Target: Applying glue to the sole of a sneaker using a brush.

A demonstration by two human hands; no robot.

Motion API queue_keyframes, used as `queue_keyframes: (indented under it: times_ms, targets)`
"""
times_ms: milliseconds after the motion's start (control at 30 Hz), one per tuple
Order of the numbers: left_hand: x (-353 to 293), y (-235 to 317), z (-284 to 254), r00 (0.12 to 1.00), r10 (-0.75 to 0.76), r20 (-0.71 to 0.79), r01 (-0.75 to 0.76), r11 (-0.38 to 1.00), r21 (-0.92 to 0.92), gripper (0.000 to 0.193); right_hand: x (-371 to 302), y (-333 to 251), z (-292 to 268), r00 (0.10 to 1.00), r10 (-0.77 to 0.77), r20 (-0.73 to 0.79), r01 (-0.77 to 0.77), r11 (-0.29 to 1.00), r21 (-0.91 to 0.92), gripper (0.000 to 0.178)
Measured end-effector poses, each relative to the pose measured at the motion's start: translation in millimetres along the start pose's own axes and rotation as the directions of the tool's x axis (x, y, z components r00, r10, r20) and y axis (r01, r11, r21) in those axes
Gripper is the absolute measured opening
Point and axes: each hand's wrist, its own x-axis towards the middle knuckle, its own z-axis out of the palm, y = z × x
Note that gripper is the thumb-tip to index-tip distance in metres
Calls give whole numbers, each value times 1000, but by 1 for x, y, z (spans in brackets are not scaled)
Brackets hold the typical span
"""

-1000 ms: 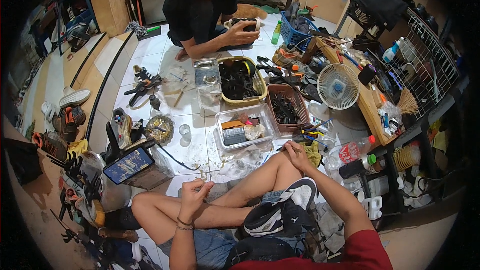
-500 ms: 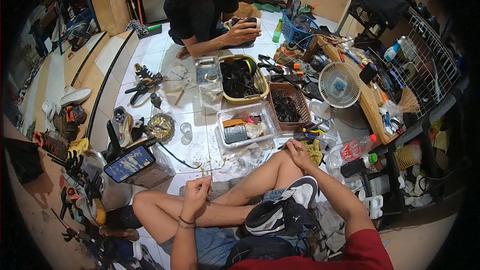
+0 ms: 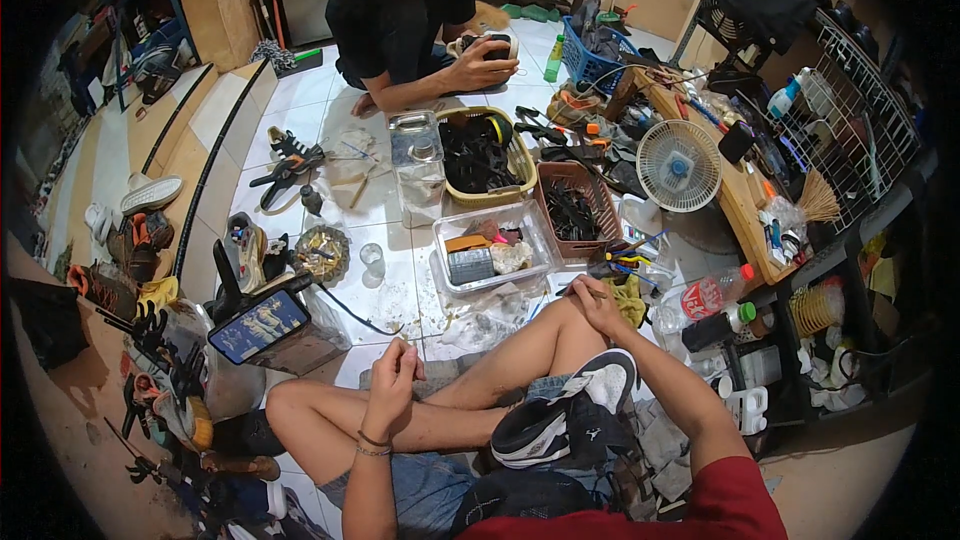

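Observation:
My left hand (image 3: 395, 380) hovers over my crossed legs with its fingers curled in; whatever they hold, if anything, is hidden. Resting by my raised knee, my right hand (image 3: 597, 312) is closed around a thin brown stick-like tool (image 3: 597, 296), its far end too small to make out. In my lap lies a black, white and grey sneaker (image 3: 535, 437), its pale end (image 3: 608, 382) tilted up beside my right forearm. Just beyond my hands stands a clear plastic box (image 3: 447, 274) of small pieces, cloth and a grey block.
Across the floor sits a person (image 3: 400, 35) holding a shoe. Between us are a yellow basket (image 3: 525, 180), a brown basket (image 3: 583, 252), a glass (image 3: 372, 262) and an ashtray (image 3: 322, 255). A phone (image 3: 260, 326) stands left; a fan (image 3: 679, 167) and bottles (image 3: 715, 292) stand right.
My left hand has loosened from a raised pinch, its fingers now tipping lower and forward. My right hand stays by the knee. The sneaker in my lap has hardly shifted.

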Motion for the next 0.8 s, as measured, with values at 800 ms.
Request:
queue_keyframes:
  times_ms: [800]
  targets:
    - [-1, 9, 3, 1000, -11, 0, 11, 988, 151, 17, -1, -3, -1, 999, 44, -2, -44, 999, 18, 35]
